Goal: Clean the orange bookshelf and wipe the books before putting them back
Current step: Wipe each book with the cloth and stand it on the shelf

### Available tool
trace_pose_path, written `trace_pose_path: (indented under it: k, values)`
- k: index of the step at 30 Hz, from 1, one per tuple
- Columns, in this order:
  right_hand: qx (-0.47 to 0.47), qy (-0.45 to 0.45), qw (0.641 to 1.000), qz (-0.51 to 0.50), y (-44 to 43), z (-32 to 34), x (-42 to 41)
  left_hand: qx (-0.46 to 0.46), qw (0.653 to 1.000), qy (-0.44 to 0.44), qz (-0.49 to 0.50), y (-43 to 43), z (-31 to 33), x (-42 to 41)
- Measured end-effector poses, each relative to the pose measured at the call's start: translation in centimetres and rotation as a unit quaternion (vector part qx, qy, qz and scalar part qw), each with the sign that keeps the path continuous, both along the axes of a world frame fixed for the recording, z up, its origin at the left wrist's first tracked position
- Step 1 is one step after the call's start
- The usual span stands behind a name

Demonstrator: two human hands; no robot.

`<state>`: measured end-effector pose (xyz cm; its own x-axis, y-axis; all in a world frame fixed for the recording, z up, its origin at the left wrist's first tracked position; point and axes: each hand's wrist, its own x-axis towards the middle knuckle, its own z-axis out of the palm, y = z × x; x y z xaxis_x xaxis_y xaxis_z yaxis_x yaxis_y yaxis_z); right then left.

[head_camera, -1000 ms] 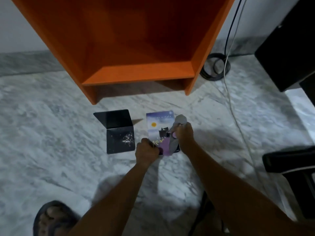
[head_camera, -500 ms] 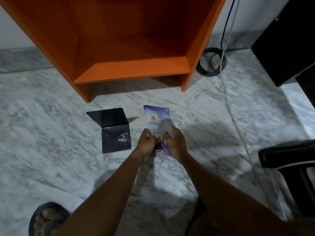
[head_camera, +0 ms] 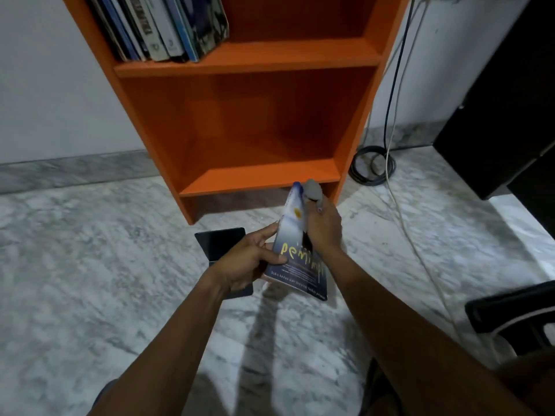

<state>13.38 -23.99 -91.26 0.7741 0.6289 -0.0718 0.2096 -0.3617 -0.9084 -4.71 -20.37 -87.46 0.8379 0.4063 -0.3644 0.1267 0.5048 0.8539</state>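
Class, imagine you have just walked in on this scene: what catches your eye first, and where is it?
The bright orange bookshelf fills the top centre, with a row of books leaning on its upper shelf. In front of it, above the floor, the left hand grips a blue book while the right hand holds a grey cloth against it.

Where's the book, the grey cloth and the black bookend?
book (head_camera: 293,235), head view, on its front cover.
grey cloth (head_camera: 312,190), head view, on its bunched top end.
black bookend (head_camera: 219,243), head view, on its upright plate.
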Motion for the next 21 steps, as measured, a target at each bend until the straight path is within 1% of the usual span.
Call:
trace_pose_path:
  k: [2, 3, 4, 5, 6, 7, 8, 9, 10, 13, 15, 18, 19, 21]
  values:
    - [-0.042, 0.09, 0.993, -0.059, -0.1, 0.2, 1.5, -0.012, 1.0, -0.012, -0.011, -0.3, 0.8, -0.3]
    - [-0.055, 0.115, 0.989, -0.075, -0.2, 0.4, 1.9, -0.011, 1.0, -0.015, -0.015, -0.4, 1.2, -0.6]
    - [-0.059, 0.123, 0.987, -0.087, -0.1, 0.5, 2.2, -0.009, 1.0, -0.018, -0.019, -0.4, 1.5, -0.9]
    - [-0.052, 0.104, 0.989, -0.092, -0.1, 1.3, 1.8, -0.003, 1.0, -0.023, -0.019, -0.5, 1.8, -1.2]
    - [-0.026, 0.067, 0.994, -0.083, 0.0, 2.0, 1.2, 0.002, 0.999, -0.028, -0.019, -0.5, 2.0, -1.3]
    - [0.011, 0.021, 0.998, -0.054, 0.2, 2.7, 0.4, 0.008, 0.999, -0.035, -0.019, -0.3, 2.2, -1.4]
    - [0.048, -0.032, 0.998, -0.003, 0.3, 3.4, -0.7, 0.017, 0.999, -0.042, -0.019, -0.3, 2.5, -1.5]
    - [0.078, -0.072, 0.993, 0.044, 0.5, 3.8, -1.5, 0.023, 0.999, -0.045, -0.016, -0.1, 2.8, -1.6]
    - [0.102, -0.087, 0.988, 0.081, 0.7, 4.1, -2.1, 0.028, 0.999, -0.045, -0.008, 0.0, 3.1, -1.8]
    - [0.122, -0.094, 0.974, 0.168, 0.5, 4.4, -3.4, 0.036, 0.998, -0.045, 0.023, 0.6, 4.1, -2.1]
    - [0.15, -0.096, 0.957, 0.227, -0.1, 5.0, -4.8, 0.04, 0.997, -0.041, 0.052, 1.3, 4.5, -2.4]
    - [0.159, -0.114, 0.934, 0.3, -1.3, 5.3, -7.7, 0.056, 0.989, -0.034, 0.131, 2.2, 4.3, -3.0]
    - [0.168, -0.117, 0.926, 0.318, -1.6, 5.0, -8.5, 0.065, 0.984, -0.04, 0.16, 2.5, 4.2, -3.3]
    - [0.196, -0.102, 0.927, 0.304, -2.3, 4.6, -9.5, 0.077, 0.978, -0.062, 0.185, 2.6, 4.1, -3.6]
